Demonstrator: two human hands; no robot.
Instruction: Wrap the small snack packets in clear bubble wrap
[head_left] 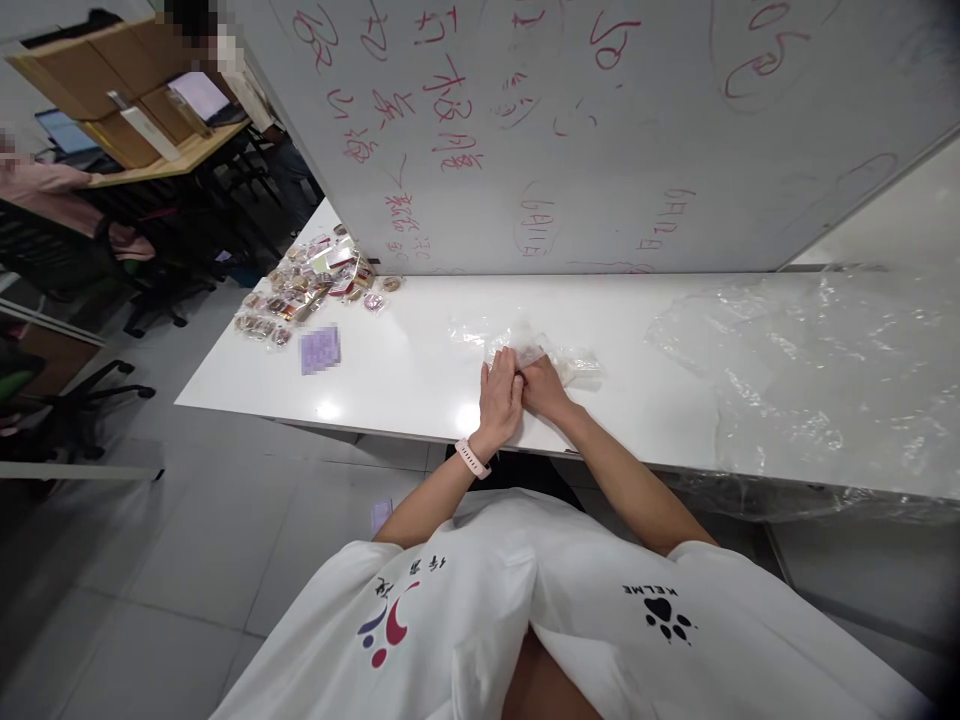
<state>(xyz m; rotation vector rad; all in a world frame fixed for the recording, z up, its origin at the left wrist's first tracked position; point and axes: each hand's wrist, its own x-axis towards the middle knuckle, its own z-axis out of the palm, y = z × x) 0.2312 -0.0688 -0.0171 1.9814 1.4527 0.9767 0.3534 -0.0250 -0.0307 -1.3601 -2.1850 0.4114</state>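
Observation:
My left hand (501, 396), with a pale wristband (472, 458) at its wrist, lies with fingers stretched out and together over the near side of a clear plastic bag (526, 352). Right beside it, my right hand (545, 388) has its fingers curled in on the bag, their tips hidden. The two hands touch. Crumpled clear film spreads left of them, and more clear packaging (583, 366) lies just to the right. What the bag contains, if anything, I cannot make out.
A heap of small wrapped packets (311, 280) sits at the table's left end, near a purple card-like item (320, 350). A large clear plastic sheet (832, 390) covers the right side and hangs over the front edge. Behind stands a whiteboard (600, 150). Other people are at left.

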